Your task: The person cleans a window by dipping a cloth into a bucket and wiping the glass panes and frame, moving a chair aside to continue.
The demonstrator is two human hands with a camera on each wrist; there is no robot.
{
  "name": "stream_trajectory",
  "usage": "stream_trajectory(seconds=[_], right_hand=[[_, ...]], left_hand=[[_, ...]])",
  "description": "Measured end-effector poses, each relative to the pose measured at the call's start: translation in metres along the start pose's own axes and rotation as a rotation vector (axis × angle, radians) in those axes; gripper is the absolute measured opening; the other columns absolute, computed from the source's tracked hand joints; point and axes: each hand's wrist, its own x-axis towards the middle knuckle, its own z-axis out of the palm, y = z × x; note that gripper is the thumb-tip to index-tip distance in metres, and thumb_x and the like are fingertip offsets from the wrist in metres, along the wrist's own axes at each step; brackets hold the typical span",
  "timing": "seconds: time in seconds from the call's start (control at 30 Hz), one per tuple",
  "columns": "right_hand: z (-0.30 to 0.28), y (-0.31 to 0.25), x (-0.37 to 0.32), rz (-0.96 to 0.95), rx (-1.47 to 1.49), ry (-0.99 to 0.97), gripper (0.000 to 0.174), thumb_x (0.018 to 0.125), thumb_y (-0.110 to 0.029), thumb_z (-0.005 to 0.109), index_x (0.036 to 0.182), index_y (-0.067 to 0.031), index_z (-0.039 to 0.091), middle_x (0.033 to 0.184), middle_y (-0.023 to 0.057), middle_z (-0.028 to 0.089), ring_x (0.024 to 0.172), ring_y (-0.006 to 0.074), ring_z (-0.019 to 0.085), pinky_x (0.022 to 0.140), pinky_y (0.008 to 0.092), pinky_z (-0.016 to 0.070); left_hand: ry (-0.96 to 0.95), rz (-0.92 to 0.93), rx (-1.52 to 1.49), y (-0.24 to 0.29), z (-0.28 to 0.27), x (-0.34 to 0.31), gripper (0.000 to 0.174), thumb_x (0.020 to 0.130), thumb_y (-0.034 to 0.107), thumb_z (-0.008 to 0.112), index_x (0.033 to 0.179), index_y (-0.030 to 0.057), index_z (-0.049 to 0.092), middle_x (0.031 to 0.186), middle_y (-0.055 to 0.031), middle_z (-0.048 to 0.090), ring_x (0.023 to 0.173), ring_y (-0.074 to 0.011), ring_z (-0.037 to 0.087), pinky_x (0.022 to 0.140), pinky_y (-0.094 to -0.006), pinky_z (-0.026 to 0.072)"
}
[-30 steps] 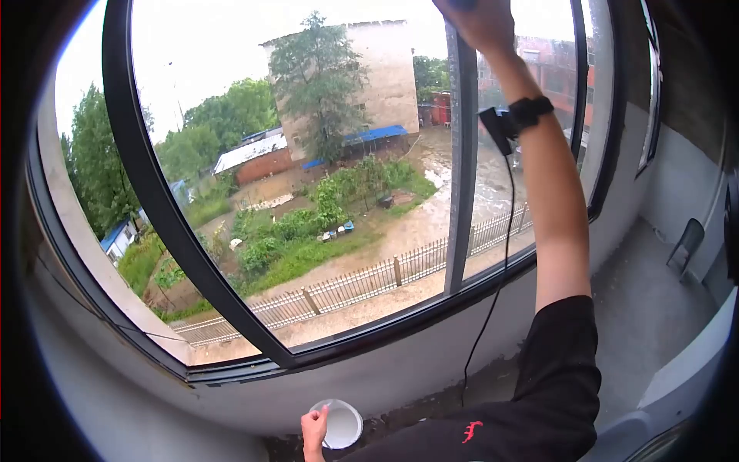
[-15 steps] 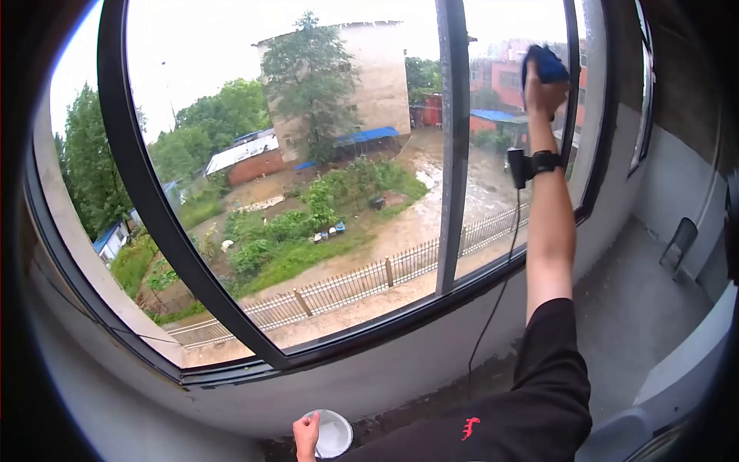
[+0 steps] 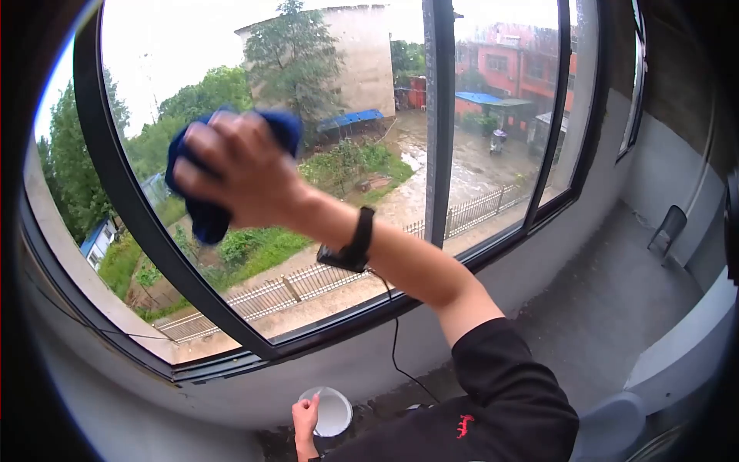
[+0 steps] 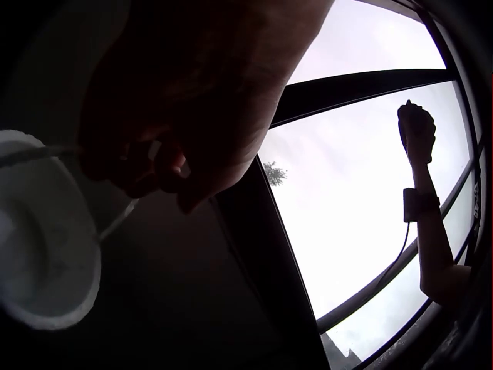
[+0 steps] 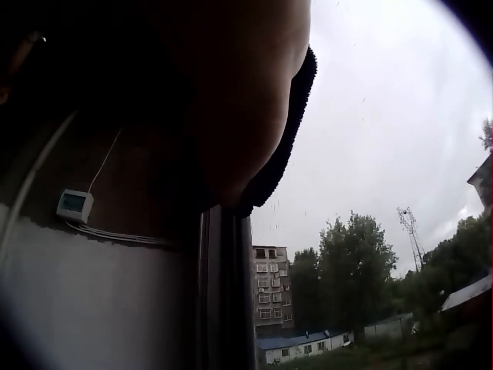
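My right hand [image 3: 245,173] holds a dark blue cloth [image 3: 206,218] over the left part of the large window pane [image 3: 362,296], its fingers bent over the fabric. In the right wrist view, the cloth's fuzzy edge [image 5: 296,119] shows beyond the hand, against the glass. Low down, my left hand [image 3: 305,416] grips the handle of a white bucket [image 3: 339,412]. From the left wrist view, the thin handle [image 4: 115,220] passes through the curled fingers, and the bucket's rim [image 4: 88,289] hangs beside them.
Dark frame bars divide the window, including an upright bar [image 3: 439,123] right of the cloth. A black cable [image 3: 395,346] hangs from my right wrist band. A dark chair [image 3: 668,229] stands by the far right wall. A small box [image 5: 75,204] is mounted on the wall.
My right hand first came down from the top of the window on the right-hand pane, then swung left with the cloth to the large pane. The left hand keeps hold of the bucket.
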Motion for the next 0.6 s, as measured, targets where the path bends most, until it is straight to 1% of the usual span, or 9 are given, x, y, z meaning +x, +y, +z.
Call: stream_trajectory(seconds=[0.03,0.1,0.2,0.23,0.27,0.33,0.47,0.53,0.6], right_hand=[[0.007,-0.020,-0.010,-0.063,0.040,-0.035,0.063,0.071,-0.037,0.077,0.129,-0.0248,0.054,0.132,0.0175,0.051,0.123,0.0412,0.050,0.099,0.0627,0.0437],[0.008,-0.037,-0.026,-0.140,0.059,-0.084,0.061,0.078,-0.040,0.076,0.132,-0.0275,0.052,0.136,0.0137,0.051,0.125,0.0355,0.050,0.100,0.0554,0.0460],[-0.015,-0.022,-0.035,-0.155,0.045,-0.113,0.052,0.084,-0.036,0.070,0.132,-0.0296,0.051,0.135,0.0102,0.054,0.125,0.0318,0.053,0.102,0.0493,0.0468],[-0.020,-0.012,-0.039,-0.148,-0.004,-0.093,0.054,0.084,-0.036,0.070,0.134,-0.0301,0.051,0.134,0.0101,0.056,0.122,0.0313,0.056,0.101,0.0483,0.0472],[-0.026,0.001,-0.045,-0.131,-0.015,-0.082,0.059,0.080,-0.037,0.075,0.134,-0.0301,0.053,0.133,0.0117,0.053,0.126,0.0337,0.052,0.101,0.0512,0.0449],[-0.041,0.032,-0.055,-0.052,-0.028,-0.020,0.055,0.083,-0.039,0.075,0.134,-0.0302,0.054,0.133,0.0111,0.054,0.124,0.0332,0.053,0.100,0.0512,0.0446],[-0.108,0.107,-0.075,0.117,-0.197,0.050,0.065,0.081,-0.048,0.079,0.136,-0.0235,0.054,0.134,0.0118,0.057,0.120,0.0319,0.056,0.099,0.0495,0.0446],[-0.142,0.159,-0.095,0.121,-0.314,0.096,0.070,0.078,-0.046,0.082,0.135,-0.0177,0.054,0.132,0.0136,0.058,0.119,0.0338,0.057,0.099,0.0489,0.0449],[-0.181,0.199,-0.120,0.197,-0.425,0.096,0.072,0.076,-0.040,0.084,0.135,-0.0134,0.053,0.130,0.0162,0.059,0.119,0.0373,0.056,0.100,0.0494,0.0447]], left_hand=[[-0.019,0.012,-0.009,0.005,0.000,0.000,0.055,0.093,0.035,0.076,0.060,-0.0018,0.052,0.054,-0.0002,0.044,0.058,-0.0098,0.039,0.053,-0.0345,0.0369],[-0.017,0.041,0.008,0.008,0.002,0.002,0.055,0.093,0.036,0.076,0.061,-0.0019,0.053,0.054,-0.0002,0.044,0.057,-0.0097,0.039,0.053,-0.0342,0.0370],[-0.021,0.065,0.010,0.012,0.002,0.003,0.054,0.093,0.036,0.076,0.061,-0.0020,0.054,0.054,-0.0004,0.045,0.057,-0.0094,0.040,0.053,-0.0339,0.0373],[-0.034,0.059,0.002,0.013,0.001,0.002,0.054,0.093,0.036,0.076,0.061,-0.0020,0.055,0.054,-0.0005,0.046,0.058,-0.0092,0.040,0.053,-0.0339,0.0375],[-0.033,0.058,0.000,0.012,0.002,0.002,0.054,0.093,0.036,0.076,0.061,-0.0020,0.055,0.054,-0.0005,0.046,0.058,-0.0092,0.040,0.053,-0.0339,0.0375],[-0.046,0.046,0.020,0.008,0.003,0.001,0.053,0.093,0.036,0.076,0.061,-0.0017,0.055,0.055,-0.0011,0.046,0.059,-0.0091,0.041,0.053,-0.0342,0.0382],[-0.070,0.003,0.051,-0.005,0.016,-0.001,0.054,0.093,0.036,0.076,0.061,-0.0013,0.054,0.054,-0.0012,0.045,0.059,-0.0093,0.040,0.053,-0.0347,0.0376],[-0.067,0.011,0.028,-0.002,0.020,0.000,0.056,0.093,0.036,0.076,0.060,-0.0014,0.051,0.055,-0.0015,0.044,0.059,-0.0097,0.039,0.054,-0.0347,0.0367],[-0.060,-0.006,0.039,-0.005,0.022,0.004,0.056,0.094,0.035,0.075,0.060,-0.0010,0.050,0.055,-0.0010,0.044,0.059,-0.0096,0.039,0.054,-0.0344,0.0361]])
